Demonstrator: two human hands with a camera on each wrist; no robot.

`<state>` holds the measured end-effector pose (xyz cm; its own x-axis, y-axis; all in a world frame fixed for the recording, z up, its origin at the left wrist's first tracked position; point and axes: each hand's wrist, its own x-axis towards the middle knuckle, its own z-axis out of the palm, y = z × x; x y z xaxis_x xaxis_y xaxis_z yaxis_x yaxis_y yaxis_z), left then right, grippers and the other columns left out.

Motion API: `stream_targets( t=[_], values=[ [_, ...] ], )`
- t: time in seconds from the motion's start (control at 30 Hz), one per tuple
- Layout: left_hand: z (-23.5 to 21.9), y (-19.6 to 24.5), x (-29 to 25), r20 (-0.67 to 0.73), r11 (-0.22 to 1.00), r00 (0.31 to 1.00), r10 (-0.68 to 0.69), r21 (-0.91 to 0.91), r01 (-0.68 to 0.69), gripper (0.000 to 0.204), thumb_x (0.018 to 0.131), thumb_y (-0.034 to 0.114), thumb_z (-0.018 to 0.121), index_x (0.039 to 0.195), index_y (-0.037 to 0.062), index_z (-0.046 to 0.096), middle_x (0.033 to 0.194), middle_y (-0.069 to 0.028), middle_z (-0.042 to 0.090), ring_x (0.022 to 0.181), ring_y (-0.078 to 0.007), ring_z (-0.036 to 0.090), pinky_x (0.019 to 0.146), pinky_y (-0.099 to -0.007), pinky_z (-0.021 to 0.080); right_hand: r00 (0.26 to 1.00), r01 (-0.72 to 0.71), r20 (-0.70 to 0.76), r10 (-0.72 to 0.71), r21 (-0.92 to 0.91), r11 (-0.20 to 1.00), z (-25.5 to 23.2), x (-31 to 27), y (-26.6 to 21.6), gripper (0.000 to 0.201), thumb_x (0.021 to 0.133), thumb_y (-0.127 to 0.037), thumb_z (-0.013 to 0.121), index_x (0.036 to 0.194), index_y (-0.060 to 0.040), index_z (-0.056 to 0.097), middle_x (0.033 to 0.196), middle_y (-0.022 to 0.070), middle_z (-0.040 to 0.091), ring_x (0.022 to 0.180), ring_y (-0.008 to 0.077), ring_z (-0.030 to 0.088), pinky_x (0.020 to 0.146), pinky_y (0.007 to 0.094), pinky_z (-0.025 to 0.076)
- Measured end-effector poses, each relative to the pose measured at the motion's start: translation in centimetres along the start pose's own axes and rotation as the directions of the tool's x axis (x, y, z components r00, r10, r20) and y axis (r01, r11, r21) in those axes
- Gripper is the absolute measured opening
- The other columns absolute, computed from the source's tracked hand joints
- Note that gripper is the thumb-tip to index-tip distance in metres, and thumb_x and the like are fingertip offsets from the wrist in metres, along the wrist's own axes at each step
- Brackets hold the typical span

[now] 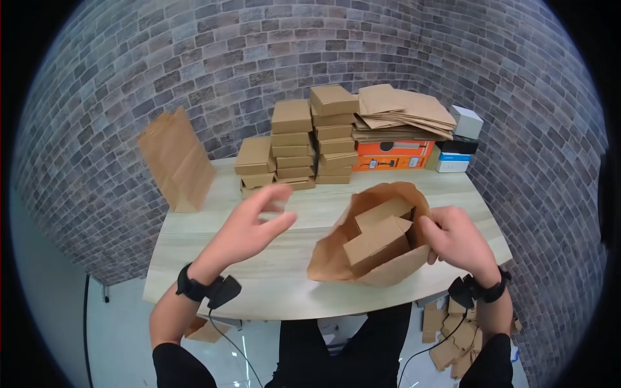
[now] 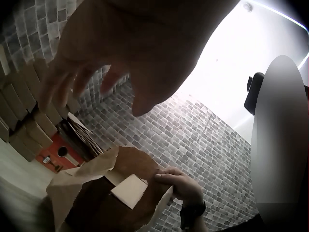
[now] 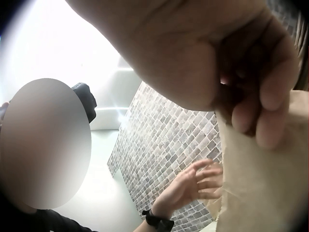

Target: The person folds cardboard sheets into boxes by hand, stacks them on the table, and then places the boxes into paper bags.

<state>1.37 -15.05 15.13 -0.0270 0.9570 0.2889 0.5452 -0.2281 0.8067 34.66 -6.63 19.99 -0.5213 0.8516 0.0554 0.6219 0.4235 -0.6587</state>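
A brown paper bag [image 1: 394, 268] stands with its mouth open toward the head camera, on the table's right front part. Inside it lie small cardboard boxes [image 1: 378, 242], one across another. My right hand [image 1: 458, 238] pinches the bag's right rim between thumb and fingers; in the right wrist view those fingers [image 3: 270, 125] curl over the paper edge. To the left of the bag, my left hand [image 1: 249, 226] hovers above the table with its fingers spread loosely, holding nothing. The left wrist view shows the same hand [image 2: 125, 53] raised over the bag.
Stacks of cardboard boxes [image 1: 294, 142] line the table's back. Beside them, flat paper bags [image 1: 404, 110] lie on an orange box [image 1: 394, 155], near a small white box [image 1: 467, 121]. Another paper bag [image 1: 178, 161] stands upright at the left. Cardboard pieces [image 1: 456, 336] litter the floor at right.
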Motion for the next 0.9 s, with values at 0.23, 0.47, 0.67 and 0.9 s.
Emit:
stream_targets(
  t=[0.23,0.47,0.67,0.9],
  values=[
    [6.2,-2.2,-5.9,-0.028,0.981,0.999,0.024,0.195,-0.018,0.050,0.084,0.017,0.075,0.130,0.0113,0.055,0.129,-0.0113,0.052,0.109,-0.0226,0.059,0.088,-0.0363,0.052,0.989,-0.074,0.127,0.074,-0.009,0.997,-2.5,3.7,-1.0,0.035,0.094,-0.020,0.048,0.077,0.0062,0.062,0.062,0.0078,0.064,0.050,0.0140,0.066,0.046,0.0247,0.052],
    [4.2,-6.6,-0.4,0.120,0.988,0.992,-0.034,0.157,0.015,0.018,0.083,0.014,0.073,0.100,0.0075,0.070,0.099,-0.0161,0.065,0.085,-0.0327,0.063,0.075,-0.0427,0.051,0.993,-0.093,0.055,0.100,-0.118,0.989,-4.1,8.0,-3.8,0.028,0.092,-0.016,0.049,0.081,0.0057,0.063,0.064,0.0080,0.065,0.052,0.0136,0.066,0.046,0.0249,0.053],
    [-5.8,5.1,-2.4,-0.159,0.764,0.781,0.604,0.392,-0.512,0.005,0.088,0.004,0.063,0.089,-0.0005,0.065,0.071,-0.0109,0.061,0.064,-0.0182,0.064,0.059,-0.0306,0.050,0.994,0.033,0.101,-0.050,0.166,0.986,-9.7,3.0,-8.9,0.029,0.090,-0.015,0.053,0.072,0.0037,0.063,0.057,0.0067,0.061,0.042,0.0110,0.059,0.036,0.0209,0.045],
    [-9.8,6.3,-0.9,-0.075,0.848,0.936,0.343,0.454,-0.274,0.011,0.090,0.005,0.061,0.087,-0.0047,0.066,0.068,-0.0077,0.061,0.057,-0.0128,0.061,0.050,-0.0264,0.050,0.981,-0.096,0.178,0.072,0.132,0.986,-6.2,8.1,-6.5,0.029,0.092,-0.017,0.053,0.070,0.0001,0.062,0.051,0.0059,0.058,0.047,0.0157,0.064,0.041,0.0247,0.047]
  ],
)
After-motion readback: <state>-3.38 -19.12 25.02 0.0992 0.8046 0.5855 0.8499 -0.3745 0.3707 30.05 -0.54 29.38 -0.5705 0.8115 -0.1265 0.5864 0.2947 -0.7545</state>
